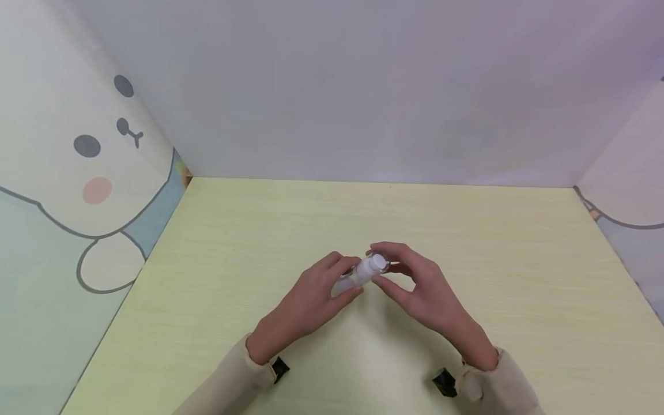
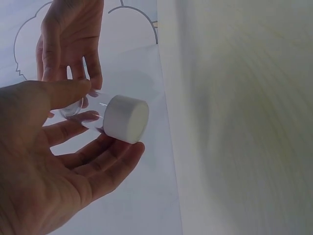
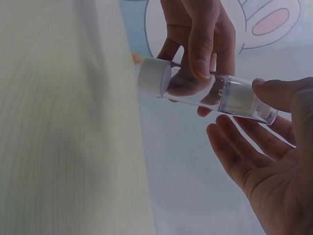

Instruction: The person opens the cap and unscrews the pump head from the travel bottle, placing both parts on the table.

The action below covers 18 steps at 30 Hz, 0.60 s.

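Above the middle of the table, a small clear cylindrical bottle is tilted between both hands. My left hand grips its body, thumb on one side and fingers on the other. A plain white end of the bottle sticks out past the left fingers in the left wrist view. At the other end, in the right wrist view, is a whitish collar with a clear tip. My right hand pinches this end between thumb and fingers; part of the tip is hidden behind the thumb.
Beneath the hands lies a pale wood-grain table. A plain light wall rises behind it. On the left, a panel with a printed white cartoon animal borders the table. Black objects sit by both sleeve cuffs.
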Motion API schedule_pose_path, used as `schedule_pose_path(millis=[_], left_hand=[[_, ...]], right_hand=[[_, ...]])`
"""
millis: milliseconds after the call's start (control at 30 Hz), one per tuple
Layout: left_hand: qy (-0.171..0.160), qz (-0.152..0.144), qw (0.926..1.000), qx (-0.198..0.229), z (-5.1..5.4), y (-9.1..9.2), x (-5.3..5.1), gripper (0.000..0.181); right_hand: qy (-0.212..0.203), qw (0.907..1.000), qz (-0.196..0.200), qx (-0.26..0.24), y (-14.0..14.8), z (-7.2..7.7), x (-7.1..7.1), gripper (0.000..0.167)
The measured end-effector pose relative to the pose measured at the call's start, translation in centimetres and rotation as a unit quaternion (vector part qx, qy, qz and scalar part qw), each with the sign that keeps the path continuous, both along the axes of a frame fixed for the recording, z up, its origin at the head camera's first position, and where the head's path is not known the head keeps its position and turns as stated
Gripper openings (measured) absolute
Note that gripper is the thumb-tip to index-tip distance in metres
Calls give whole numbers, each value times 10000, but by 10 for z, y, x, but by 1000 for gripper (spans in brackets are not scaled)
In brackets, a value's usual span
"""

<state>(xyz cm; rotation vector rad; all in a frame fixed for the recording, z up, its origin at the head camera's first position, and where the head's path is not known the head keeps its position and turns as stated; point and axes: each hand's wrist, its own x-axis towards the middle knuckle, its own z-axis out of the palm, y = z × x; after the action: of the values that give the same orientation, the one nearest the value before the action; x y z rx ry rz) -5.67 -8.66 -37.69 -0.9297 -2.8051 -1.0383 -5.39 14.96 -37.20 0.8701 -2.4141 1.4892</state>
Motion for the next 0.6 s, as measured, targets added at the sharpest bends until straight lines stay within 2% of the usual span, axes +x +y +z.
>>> schedule_pose_path(millis=[200, 333, 600], left_hand=[[4, -17, 9999, 128, 0, 3, -1, 41], [-75, 24, 9999, 65, -1, 4, -2, 42], [-212, 37, 9997, 65, 1, 4, -3, 40]], right_hand=[[-384, 9986, 98, -351, 1, 1, -2, 56], [-548, 9968, 155, -562, 0, 0, -2, 57], [-680, 9940, 82, -857, -8, -8, 0, 61]])
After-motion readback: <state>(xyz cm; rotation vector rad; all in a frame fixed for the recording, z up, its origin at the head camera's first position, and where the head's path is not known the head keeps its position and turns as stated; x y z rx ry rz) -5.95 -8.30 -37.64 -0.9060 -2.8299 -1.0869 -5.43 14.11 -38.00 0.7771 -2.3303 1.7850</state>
